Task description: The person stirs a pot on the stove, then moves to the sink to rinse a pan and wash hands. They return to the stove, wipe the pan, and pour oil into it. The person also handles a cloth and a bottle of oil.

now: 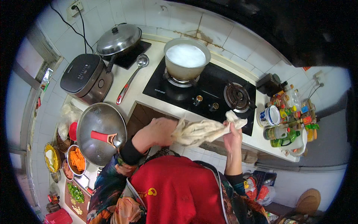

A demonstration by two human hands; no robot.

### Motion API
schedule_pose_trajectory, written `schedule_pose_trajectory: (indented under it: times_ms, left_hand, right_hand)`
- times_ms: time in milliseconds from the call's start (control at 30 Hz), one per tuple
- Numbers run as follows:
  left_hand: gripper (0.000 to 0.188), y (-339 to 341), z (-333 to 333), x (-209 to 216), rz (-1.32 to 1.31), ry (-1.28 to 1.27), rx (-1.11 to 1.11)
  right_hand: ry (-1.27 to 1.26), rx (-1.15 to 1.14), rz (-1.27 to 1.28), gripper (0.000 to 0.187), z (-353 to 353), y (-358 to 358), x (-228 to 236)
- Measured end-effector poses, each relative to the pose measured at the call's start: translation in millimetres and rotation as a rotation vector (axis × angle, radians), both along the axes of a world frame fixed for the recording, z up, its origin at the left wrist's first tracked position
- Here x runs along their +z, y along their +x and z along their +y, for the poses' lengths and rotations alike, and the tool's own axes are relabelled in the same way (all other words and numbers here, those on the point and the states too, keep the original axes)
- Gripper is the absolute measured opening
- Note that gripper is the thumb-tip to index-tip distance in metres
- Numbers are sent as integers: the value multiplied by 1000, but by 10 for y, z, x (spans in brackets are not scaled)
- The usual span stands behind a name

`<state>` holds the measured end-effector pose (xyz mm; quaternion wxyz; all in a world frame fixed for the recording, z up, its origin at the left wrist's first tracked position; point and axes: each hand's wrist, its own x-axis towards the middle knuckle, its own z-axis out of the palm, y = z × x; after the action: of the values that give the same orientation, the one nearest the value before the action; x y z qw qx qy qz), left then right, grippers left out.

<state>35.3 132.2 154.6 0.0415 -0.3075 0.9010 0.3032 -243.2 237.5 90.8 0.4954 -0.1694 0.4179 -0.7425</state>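
Observation:
A cream-coloured cloth [201, 132], bunched and stained in places, stretches between my two hands in front of the counter edge. My left hand [158, 130] is closed on its left end, the fingertips partly hidden by the cloth. At the other end my right hand [233, 138] grips it between thumb and fingers, and a crumpled corner sticks out past the thumb. Beyond the cloth, a pot [186, 59] of whitish, steaming or frothy liquid stands on the left burner of the black gas stove [209, 91].
To the left are a rice cooker [86, 78], a lidded pan [119, 39], a ladle [132, 78] and a large glass lid [99, 149]. A bowl of shredded carrot [77, 160] and a cutting board [69, 203] with chopped greens lie nearer. Bottles and jars [289, 115] crowd the right end.

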Motion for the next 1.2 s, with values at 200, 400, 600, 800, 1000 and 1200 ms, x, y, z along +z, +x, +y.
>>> schedule_pose_trajectory:
  times_ms: [200,400,600,800,1000,1200]
  left_hand:
    - [24,17,-786,-103,-46,-28,299]
    - [21,109,-1573,-395,375,148,802]
    - [20,-1,-2040,-706,969,368,1048]
    - [25,-157,-2342,-756,1051,235,1169]
    - [24,-274,-2713,-870,1156,191,1166]
    - [16,-318,-2837,-771,1088,365,1150]
  right_hand:
    - [146,-232,1151,24,-816,-304,69]
    - [233,-29,695,14,-1555,-352,-59]
    - [208,66,565,16,-2192,-510,-191]
    - [140,56,532,21,-2550,-694,-206]
    - [229,-40,520,35,-3066,-739,-146]
    - [273,185,530,20,-3403,-960,-332]
